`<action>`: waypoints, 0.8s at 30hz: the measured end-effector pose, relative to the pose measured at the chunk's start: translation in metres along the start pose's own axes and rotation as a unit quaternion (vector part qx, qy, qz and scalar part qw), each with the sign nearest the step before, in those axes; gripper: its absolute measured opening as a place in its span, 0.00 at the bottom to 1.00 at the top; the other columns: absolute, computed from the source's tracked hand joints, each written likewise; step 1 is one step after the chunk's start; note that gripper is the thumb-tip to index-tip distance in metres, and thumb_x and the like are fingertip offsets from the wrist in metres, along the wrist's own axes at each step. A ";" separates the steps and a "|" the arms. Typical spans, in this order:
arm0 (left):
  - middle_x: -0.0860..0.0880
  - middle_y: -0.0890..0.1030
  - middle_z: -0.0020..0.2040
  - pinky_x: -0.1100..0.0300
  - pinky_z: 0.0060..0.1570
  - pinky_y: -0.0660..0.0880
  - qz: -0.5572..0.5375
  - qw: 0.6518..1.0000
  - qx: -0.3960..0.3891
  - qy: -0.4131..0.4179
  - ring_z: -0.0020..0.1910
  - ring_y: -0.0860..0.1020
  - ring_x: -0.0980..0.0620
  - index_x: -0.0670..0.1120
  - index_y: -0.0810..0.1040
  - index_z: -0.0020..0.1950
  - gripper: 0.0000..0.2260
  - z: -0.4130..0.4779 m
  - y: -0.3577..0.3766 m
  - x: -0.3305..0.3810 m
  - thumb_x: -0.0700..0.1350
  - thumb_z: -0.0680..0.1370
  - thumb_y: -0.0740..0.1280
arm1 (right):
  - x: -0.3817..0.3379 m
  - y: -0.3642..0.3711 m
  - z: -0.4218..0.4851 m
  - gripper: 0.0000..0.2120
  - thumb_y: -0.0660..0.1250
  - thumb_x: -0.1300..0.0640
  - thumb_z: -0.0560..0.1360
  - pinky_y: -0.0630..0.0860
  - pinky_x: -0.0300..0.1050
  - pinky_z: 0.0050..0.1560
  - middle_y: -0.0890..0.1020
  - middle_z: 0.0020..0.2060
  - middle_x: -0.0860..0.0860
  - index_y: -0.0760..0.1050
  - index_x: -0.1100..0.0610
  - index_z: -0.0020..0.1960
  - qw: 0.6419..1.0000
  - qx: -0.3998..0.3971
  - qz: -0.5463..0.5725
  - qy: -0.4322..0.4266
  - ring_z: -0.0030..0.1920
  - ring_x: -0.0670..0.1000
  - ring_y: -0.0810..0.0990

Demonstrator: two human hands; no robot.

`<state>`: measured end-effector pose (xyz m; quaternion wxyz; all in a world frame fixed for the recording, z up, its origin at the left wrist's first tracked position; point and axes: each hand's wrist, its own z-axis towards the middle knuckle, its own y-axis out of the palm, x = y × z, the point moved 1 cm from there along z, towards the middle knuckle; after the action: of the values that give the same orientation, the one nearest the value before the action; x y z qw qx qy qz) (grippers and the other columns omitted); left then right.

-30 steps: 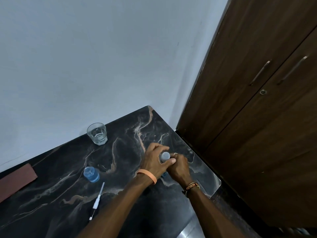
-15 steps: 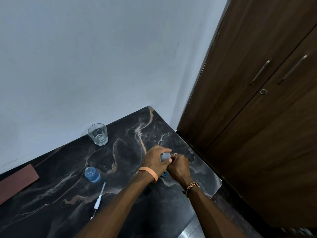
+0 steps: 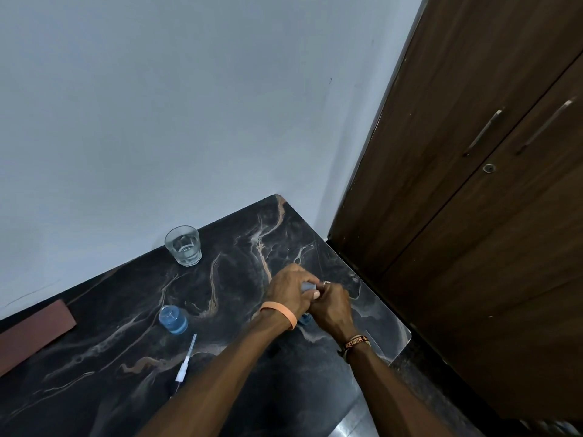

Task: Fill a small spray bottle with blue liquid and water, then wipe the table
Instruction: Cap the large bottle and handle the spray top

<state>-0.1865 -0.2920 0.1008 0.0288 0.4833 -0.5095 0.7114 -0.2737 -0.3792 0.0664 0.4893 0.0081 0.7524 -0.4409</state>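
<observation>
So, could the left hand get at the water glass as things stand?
Probably yes, once it lets go: the left hand and right hand both grip a small bottle, but only tabletop lies between them and the water glass.
</observation>
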 end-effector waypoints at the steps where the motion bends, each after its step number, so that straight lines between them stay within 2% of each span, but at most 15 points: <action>1: 0.55 0.78 0.50 0.65 0.53 0.72 0.011 1.000 -0.005 0.008 0.51 0.76 0.55 0.53 0.84 0.50 0.08 0.001 0.000 0.001 0.44 0.72 0.74 | 0.000 0.000 0.000 0.12 0.76 0.57 0.69 0.72 0.32 0.27 0.80 0.27 0.43 0.77 0.44 0.34 1.000 0.003 -0.004 0.008 0.30 0.41 0.80; 4: 0.54 0.79 0.53 0.66 0.53 0.68 0.038 0.999 -0.012 0.024 0.53 0.76 0.55 0.53 0.83 0.52 0.09 0.001 0.000 0.004 0.44 0.73 0.73 | 0.000 0.001 0.000 0.11 0.75 0.59 0.70 0.70 0.34 0.27 0.80 0.27 0.47 0.77 0.48 0.34 1.000 0.001 -0.005 0.020 0.29 0.44 0.79; 8: 0.51 0.78 0.55 0.60 0.56 0.72 0.061 0.998 -0.017 0.026 0.54 0.76 0.52 0.52 0.83 0.56 0.11 0.001 0.000 0.002 0.45 0.74 0.73 | -0.001 0.000 -0.002 0.10 0.74 0.60 0.71 0.68 0.30 0.26 0.80 0.27 0.46 0.78 0.49 0.34 1.000 -0.005 0.000 0.019 0.27 0.41 0.77; 12: 0.51 0.78 0.55 0.59 0.57 0.73 0.086 0.994 -0.040 0.054 0.55 0.76 0.52 0.53 0.83 0.56 0.11 0.001 -0.001 0.006 0.43 0.74 0.72 | 0.002 0.002 -0.001 0.10 0.74 0.60 0.71 0.68 0.31 0.25 0.80 0.26 0.48 0.78 0.53 0.33 0.999 0.008 -0.002 0.035 0.26 0.43 0.77; 14: 0.52 0.77 0.56 0.60 0.58 0.71 0.061 0.997 -0.026 0.033 0.55 0.75 0.52 0.52 0.82 0.57 0.13 0.000 -0.002 0.002 0.45 0.73 0.73 | 0.001 0.002 -0.001 0.05 0.74 0.60 0.70 0.74 0.34 0.28 0.82 0.29 0.47 0.81 0.52 0.37 1.000 -0.006 0.004 0.019 0.30 0.42 0.80; 17: 0.50 0.77 0.54 0.63 0.54 0.68 0.062 0.998 -0.016 0.027 0.53 0.76 0.52 0.50 0.82 0.57 0.13 0.000 -0.002 -0.003 0.47 0.73 0.73 | 0.001 0.002 -0.001 0.05 0.76 0.59 0.69 0.81 0.39 0.34 0.84 0.32 0.44 0.84 0.49 0.41 1.000 -0.012 0.019 0.005 0.34 0.42 0.83; 20: 0.50 0.78 0.52 0.60 0.52 0.72 0.085 0.995 -0.031 0.040 0.52 0.77 0.50 0.50 0.83 0.52 0.08 0.000 -0.005 0.004 0.46 0.74 0.72 | 0.001 0.003 -0.001 0.05 0.76 0.58 0.69 0.78 0.35 0.31 0.84 0.33 0.44 0.84 0.49 0.43 1.000 -0.007 0.017 0.005 0.34 0.41 0.83; 24: 0.50 0.76 0.54 0.59 0.56 0.72 0.067 0.997 -0.035 0.028 0.53 0.75 0.51 0.53 0.82 0.56 0.10 -0.001 -0.002 0.002 0.48 0.75 0.71 | 0.001 0.004 -0.001 0.05 0.74 0.59 0.69 0.71 0.30 0.27 0.82 0.29 0.44 0.82 0.49 0.41 1.000 -0.001 0.007 0.011 0.31 0.41 0.81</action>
<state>-0.1875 -0.2912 0.1036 0.0119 0.4265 -0.5641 0.7069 -0.2736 -0.3764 0.0628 0.4840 0.0180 0.7585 -0.4361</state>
